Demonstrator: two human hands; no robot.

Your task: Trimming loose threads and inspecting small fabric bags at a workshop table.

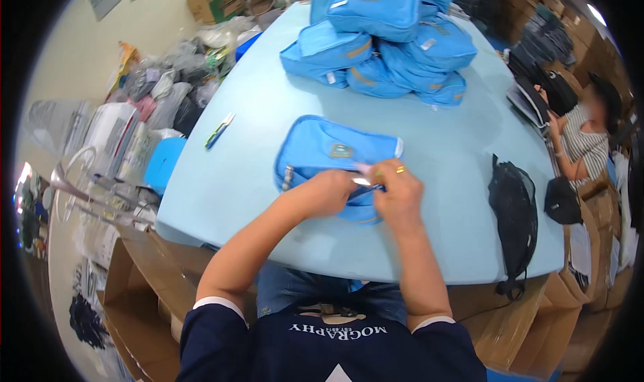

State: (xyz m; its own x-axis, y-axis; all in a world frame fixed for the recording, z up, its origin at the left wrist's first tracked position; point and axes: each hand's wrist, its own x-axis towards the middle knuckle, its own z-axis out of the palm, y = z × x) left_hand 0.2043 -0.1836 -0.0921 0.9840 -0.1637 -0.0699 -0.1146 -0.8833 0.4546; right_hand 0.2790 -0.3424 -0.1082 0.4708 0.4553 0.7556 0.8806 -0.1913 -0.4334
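Note:
A light blue zippered pouch (315,137) lies on the table straight in front of me, a small patch on its upper face. Over its lower part, my left hand (327,194) is closed, fingers curled toward the right hand. My right hand (400,188), wearing a ring, is closed in a pinch at the pouch's right side. Between the two hands show a small shiny piece and a bit of dark blue; blur and fingers hide what they are. A pale pink bit sits beside the right fingertips.
Several matching blue pouches (376,19) are heaped at the table's far end. Small snips (219,131) lie at left on the light blue table (248,174). A black mesh bag (513,214) rests by the right edge. Cardboard boxes (144,301) stand below; a person (583,144) works at right.

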